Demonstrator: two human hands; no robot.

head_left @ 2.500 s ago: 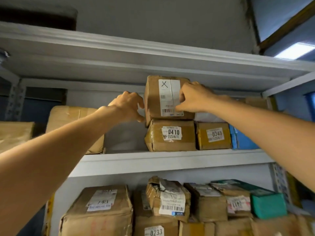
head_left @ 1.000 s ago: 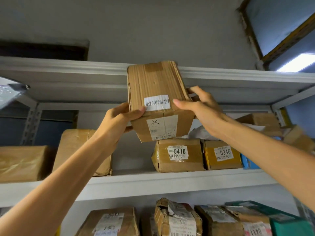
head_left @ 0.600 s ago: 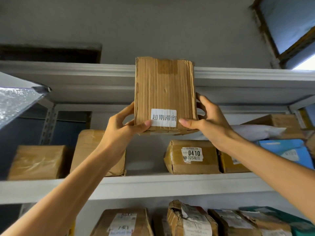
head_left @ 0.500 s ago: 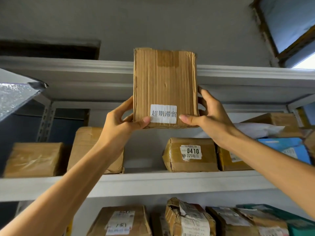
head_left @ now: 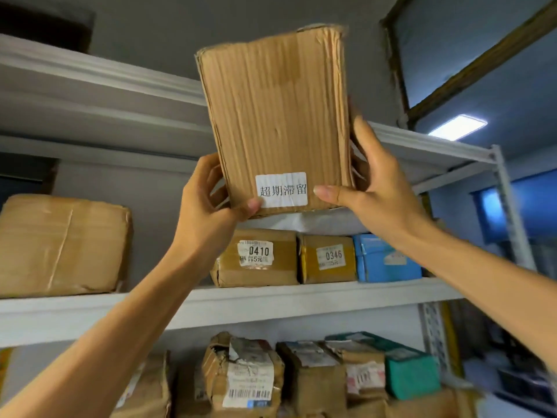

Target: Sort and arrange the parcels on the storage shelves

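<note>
Head view, looking up at a shelving unit. Both hands hold one cardboard parcel (head_left: 277, 116) raised in front of the edge of the top shelf (head_left: 105, 86), clear of every shelf surface. Its ribbed brown face is turned to the camera, and a white label (head_left: 281, 190) with printed characters sits near its lower edge.

The left hand (head_left: 208, 206) grips the lower left corner, thumb on the front face and fingers (head_left: 211, 176) curled behind. The right hand (head_left: 373, 191) clamps the right side: its thumb presses the face just beside the label and its fingers (head_left: 361, 131) extend up the side edge.

On the middle shelf (head_left: 271, 300), directly below the held parcel, stand a taped parcel marked 0410 (head_left: 256, 257), a second marked 0346 (head_left: 328, 259) touching its right side, and a blue box (head_left: 385, 257). A white soft bag (head_left: 301, 221) lies across their tops. A large brown parcel (head_left: 60, 245) sits well apart at the left. Worn parcels and a green box (head_left: 413, 375) crowd the lower shelf.
</note>
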